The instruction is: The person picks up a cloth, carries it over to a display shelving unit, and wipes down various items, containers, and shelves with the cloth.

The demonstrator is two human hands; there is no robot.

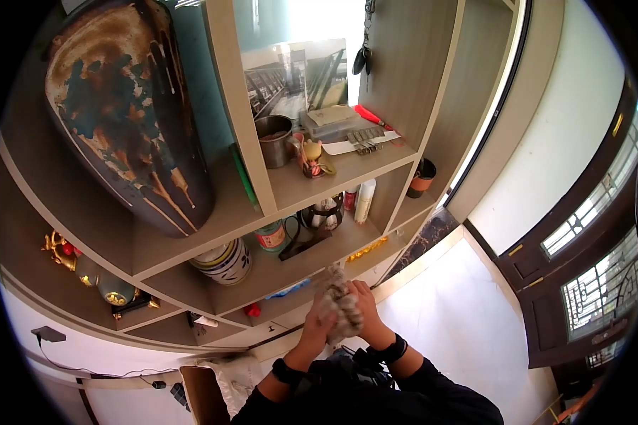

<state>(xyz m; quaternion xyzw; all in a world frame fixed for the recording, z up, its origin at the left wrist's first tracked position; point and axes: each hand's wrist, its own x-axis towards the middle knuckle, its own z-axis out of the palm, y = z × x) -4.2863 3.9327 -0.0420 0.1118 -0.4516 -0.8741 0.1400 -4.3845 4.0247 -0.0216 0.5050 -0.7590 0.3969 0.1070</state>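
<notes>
A crumpled grey-beige cloth (342, 303) is bunched up in front of my body, below the shelf unit. My left hand (317, 324) is closed around its left side. On its right side my right hand (368, 312) grips it too, with the fingers folded over. Both wrists wear black bands. Just beyond the cloth is the lower shelf, which holds a dark mug (290, 237), a striped ceramic pot (227, 262) and a white bottle (365, 200).
A large glazed vase (127, 120) fills the upper left compartment. The middle shelf holds a metal cup (276, 142), a small figurine (312, 156) and a blister pack (366, 140). An orange-banded cup (422, 178) stands at right. A cardboard box (202, 397) is at lower left, a dark door (546, 297) at right.
</notes>
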